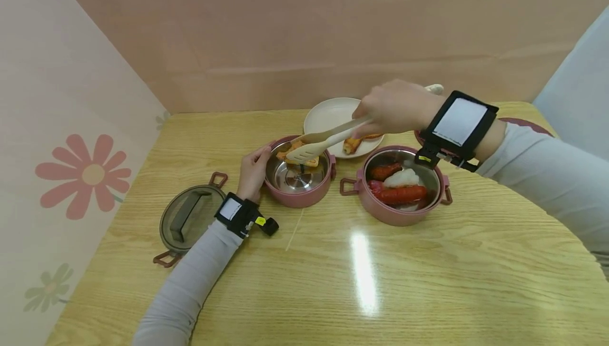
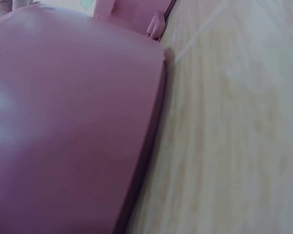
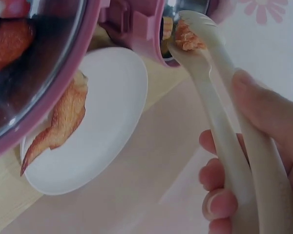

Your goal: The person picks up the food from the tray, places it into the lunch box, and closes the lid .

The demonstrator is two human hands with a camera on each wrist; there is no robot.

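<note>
My right hand [image 1: 370, 118] grips cream tongs [image 1: 323, 142] by their handles; in the right wrist view the tongs' [image 3: 205, 73] tips pinch an orange food piece [image 3: 187, 35]. The tips hang over the far rim of the left pink steel-lined bowl [image 1: 298, 177], which holds more orange pieces. My left hand [image 1: 258, 160] holds that bowl's left side, thumb at the rim; the left wrist view shows only the bowl's wall [image 2: 63, 122]. Behind stands a white plate [image 1: 333, 116] with one fried piece [image 1: 357, 143].
A second pink bowl [image 1: 402, 214] at the right holds red sausages and white food. A round lid [image 1: 187, 219] with a handle lies on the wooden table [image 1: 361, 282] at the left. Another pink item [image 1: 523, 123] shows behind my right wrist. Walls close the back and left.
</note>
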